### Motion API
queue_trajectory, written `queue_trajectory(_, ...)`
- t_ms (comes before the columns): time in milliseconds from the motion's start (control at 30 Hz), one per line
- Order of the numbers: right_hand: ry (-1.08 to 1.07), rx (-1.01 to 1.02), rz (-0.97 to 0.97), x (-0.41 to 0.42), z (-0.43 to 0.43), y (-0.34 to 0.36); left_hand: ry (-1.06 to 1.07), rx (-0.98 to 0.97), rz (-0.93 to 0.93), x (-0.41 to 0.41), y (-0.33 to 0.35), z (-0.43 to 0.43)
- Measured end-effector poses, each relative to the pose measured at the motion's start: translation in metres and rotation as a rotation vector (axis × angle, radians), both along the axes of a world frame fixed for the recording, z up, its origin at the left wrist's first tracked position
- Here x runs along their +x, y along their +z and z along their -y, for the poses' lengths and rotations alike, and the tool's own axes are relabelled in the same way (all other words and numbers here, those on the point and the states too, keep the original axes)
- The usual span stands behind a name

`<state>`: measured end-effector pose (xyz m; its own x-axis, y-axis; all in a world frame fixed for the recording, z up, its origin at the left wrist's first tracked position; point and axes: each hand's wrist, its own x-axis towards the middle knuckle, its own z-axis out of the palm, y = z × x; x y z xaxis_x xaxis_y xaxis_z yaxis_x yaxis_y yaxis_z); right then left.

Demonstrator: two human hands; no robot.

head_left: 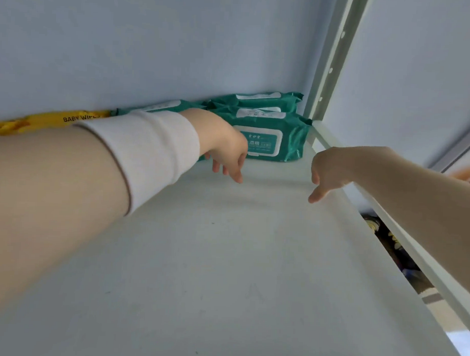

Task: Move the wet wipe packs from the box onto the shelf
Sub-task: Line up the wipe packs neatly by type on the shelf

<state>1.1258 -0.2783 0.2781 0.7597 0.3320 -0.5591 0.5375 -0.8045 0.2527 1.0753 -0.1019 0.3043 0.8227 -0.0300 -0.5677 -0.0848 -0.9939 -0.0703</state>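
White shelf [225, 270]: green packs [270, 137] stacked far right against wall, saving room. Left hand [225, 148] just beside them, right hand [331, 169] near; my fingers [238, 176] loose, empty.

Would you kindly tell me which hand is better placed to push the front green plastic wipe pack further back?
Left. The left hand hangs open just in front of the front green plastic wipe pack; the right hand is apart from it, near the edge of the white shelf.

A flat yellow plastic wipe pack [44, 120] lying at the shelf's back is showing "BABY WIPES" in dark capitals; print on the green wipe packs [267, 137] is staying too blurred to read.
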Motion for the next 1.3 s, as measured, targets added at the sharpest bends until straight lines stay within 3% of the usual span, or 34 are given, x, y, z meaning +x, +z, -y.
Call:
queue_trajectory(100,-0.031,0.070,0.081,0.006,0.007,-0.007,-0.052,-0.029,0.209,0.011,0.000,-0.002)
queue_trajectory(233,-0.271,0.605,0.207,0.012,0.002,-0.027,-0.062,-0.080,0.704,0.023,0.002,-0.016)
queue_trajectory(333,-0.445,0.988,0.266,0.017,-0.013,-0.048,-0.017,-0.039,0.727,0.034,-0.003,-0.028)
queue_trajectory(467,-0.567,1.196,0.310,0.031,-0.030,-0.069,0.034,-0.062,0.717,0.050,-0.014,-0.041)
queue_trajectory(667,-0.562,1.288,0.285,0.061,-0.043,-0.075,0.053,-0.130,0.808,0.060,-0.029,-0.045)
queue_trajectory(1000,-0.533,1.306,0.148,0.067,-0.036,-0.066,-0.004,-0.169,0.744,0.065,-0.028,-0.060)
queue_trajectory(1200,-0.509,1.081,0.137,0.067,-0.041,-0.056,0.000,-0.164,0.744,0.063,-0.030,-0.058)
queue_trajectory(1300,-0.517,0.882,0.183,0.058,-0.046,-0.044,-0.015,-0.022,0.666,0.065,-0.019,-0.050)
